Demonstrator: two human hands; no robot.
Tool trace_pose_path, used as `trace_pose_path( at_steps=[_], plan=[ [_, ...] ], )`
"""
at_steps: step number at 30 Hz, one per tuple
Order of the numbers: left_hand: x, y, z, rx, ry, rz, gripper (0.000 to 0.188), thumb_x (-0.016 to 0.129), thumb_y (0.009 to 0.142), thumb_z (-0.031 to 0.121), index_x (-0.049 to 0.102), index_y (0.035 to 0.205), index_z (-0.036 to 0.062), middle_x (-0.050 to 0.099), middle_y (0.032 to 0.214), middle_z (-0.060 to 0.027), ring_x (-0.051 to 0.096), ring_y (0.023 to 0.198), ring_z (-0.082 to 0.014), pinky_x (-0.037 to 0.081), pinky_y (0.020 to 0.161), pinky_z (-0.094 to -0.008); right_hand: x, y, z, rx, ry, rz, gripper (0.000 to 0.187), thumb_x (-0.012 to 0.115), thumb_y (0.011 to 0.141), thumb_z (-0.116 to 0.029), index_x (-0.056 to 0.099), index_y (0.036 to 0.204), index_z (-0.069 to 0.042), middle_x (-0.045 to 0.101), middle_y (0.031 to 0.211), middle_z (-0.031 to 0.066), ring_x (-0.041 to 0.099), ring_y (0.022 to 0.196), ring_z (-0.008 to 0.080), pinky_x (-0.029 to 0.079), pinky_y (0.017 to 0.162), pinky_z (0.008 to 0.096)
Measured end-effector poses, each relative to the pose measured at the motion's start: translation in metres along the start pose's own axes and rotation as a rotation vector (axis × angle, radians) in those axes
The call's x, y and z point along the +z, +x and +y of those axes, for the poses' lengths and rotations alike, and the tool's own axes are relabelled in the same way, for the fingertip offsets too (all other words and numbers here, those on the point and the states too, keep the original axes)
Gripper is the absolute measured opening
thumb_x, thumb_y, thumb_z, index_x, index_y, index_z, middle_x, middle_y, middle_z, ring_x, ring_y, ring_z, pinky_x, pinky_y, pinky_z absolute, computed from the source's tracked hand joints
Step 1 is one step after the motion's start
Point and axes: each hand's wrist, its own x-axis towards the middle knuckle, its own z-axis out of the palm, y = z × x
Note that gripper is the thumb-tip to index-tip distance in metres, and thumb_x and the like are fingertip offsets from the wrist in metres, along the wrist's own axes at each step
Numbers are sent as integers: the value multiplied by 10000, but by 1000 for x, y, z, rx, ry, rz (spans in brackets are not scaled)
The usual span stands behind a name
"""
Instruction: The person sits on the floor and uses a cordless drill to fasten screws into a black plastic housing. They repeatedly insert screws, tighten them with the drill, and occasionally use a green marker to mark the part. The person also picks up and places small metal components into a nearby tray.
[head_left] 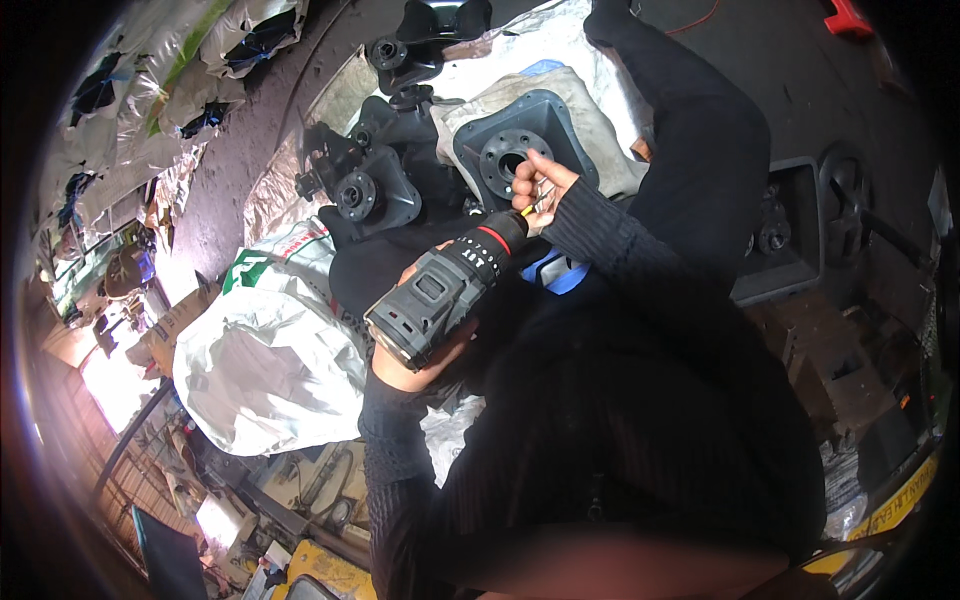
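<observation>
- The bare left hand (416, 378) is grasping the black-and-grey power drill with a red collar ring (440, 292) from below; from my remote post I am not seeing the trigger finger.
- The bare right hand (545, 188) is curling its fingers at the drill's nose, beside a small yellow piece (527, 211); I cannot tell whether they are pinching it.
- The dark grey, square-flanged metal casting with a round, holed hub (548, 122) is lying just beyond the drill, under those fingers in my view, resting on a pale beige sheet (622, 150).
- I am rating fingers near the chuck the chief hazard: an accidental trigger squeeze could be nipping skin or winding in the dark ribbed cuff (592, 218).
- A careless tilt could be dropping anything loose into the hub's open centre.
- Farther left, similar dark metal castings (388, 190) are crowding together; nearer, a crumpled white plastic sack (275, 365) is bulging beside the drill.
</observation>
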Motion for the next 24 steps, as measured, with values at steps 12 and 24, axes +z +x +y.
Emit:
trace_pose_path(
  at_steps=[12, 24],
  plan=[
    [-12, 14, -28, -149, -79, 189, 331, 747, 718, 106, 661, 1029, 31, 670, 979, -106, 648, 902, -243, 495, 807, -354, -18, -22, -32, -343, -733, 522, 233, 591, 918, -269, 680, 1060, -106, 500, 706, -52, 452, 594, 0, 353, 469, 152],
    [-16, 48, -33, -147, 27, 54, 415, 751, 722, 147, 622, 1103, 47, 651, 1055, -117, 635, 962, -265, 494, 836, -362, -37, 12, -17, -418, -902, 555, 325, 709, 829, -329, 666, 959, -34, 636, 783, 20, 558, 702, 78, 435, 649, 215]
  ],
)
